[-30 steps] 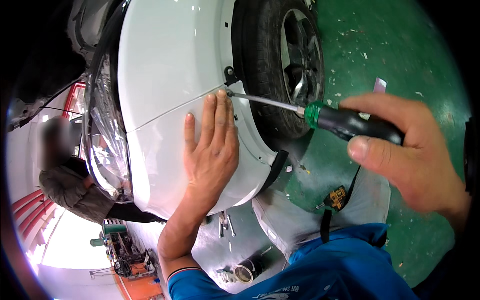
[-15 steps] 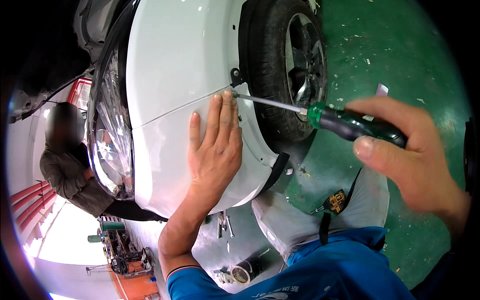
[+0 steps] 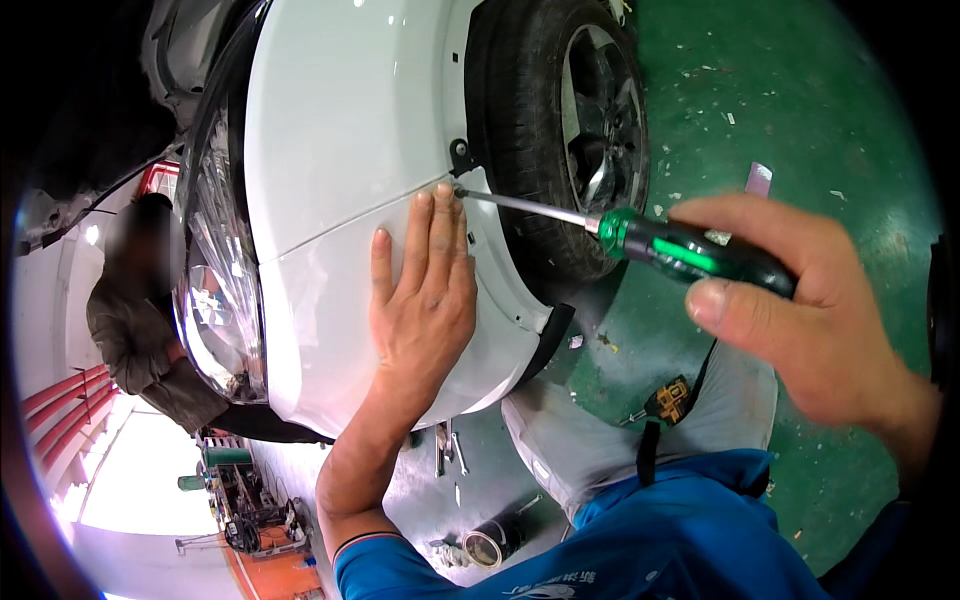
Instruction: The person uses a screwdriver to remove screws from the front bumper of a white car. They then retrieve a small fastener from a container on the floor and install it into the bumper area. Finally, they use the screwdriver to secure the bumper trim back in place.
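My right hand (image 3: 800,290) grips a screwdriver (image 3: 690,252) by its black and green handle, thumb along the near side. The shaft points left, and its tip meets a screw head at the wheel-arch edge of the white car panel (image 3: 340,130). My left hand (image 3: 425,290) lies flat on the white bumper (image 3: 310,340), fingers stretched out. Its fingertips rest by the seam between the two panels, close to the screwdriver tip. A black bracket (image 3: 461,155) with a hole sits just above that spot.
Beyond the arch stands the wheel (image 3: 560,120). A plastic-wrapped headlight (image 3: 215,260) is on the left, with a person (image 3: 140,310) behind it. Wrenches (image 3: 450,450), an open can (image 3: 485,545) and a yellow power tool (image 3: 668,400) are low in view.
The screwdriver handle has turned, so a bright green stripe now shows. The whole view has shifted slightly; my left hand keeps its place on the bumper.
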{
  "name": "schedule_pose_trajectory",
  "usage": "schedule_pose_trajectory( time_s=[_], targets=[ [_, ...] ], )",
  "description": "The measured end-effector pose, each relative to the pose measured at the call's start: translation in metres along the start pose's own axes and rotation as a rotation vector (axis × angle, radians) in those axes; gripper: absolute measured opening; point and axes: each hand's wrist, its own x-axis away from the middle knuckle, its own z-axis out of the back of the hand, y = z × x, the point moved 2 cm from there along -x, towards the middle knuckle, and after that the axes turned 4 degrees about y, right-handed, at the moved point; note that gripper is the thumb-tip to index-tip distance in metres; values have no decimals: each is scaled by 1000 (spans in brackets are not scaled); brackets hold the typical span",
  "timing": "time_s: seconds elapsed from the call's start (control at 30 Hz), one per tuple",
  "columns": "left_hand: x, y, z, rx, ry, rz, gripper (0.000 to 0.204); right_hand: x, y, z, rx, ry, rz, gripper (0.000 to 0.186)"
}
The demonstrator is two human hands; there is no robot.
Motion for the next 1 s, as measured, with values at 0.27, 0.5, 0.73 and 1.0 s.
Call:
schedule_pose_trajectory(
  time_s=[0.27,0.5,0.73,1.0],
  targets=[
    [-2,-1,0,20,8,0,53,16,-11,-5,1136,82,747,64],
    [0,-3,2,17,1,2,52,0,-3,-2,66,39,88,60],
    [-1,-4,0,131,93,109,60,14,-11,-10,1061,132,774,58],
    [-2,-4,1,116,58,185,63,-2,-4,-4,18,42,32,58]
  ],
)
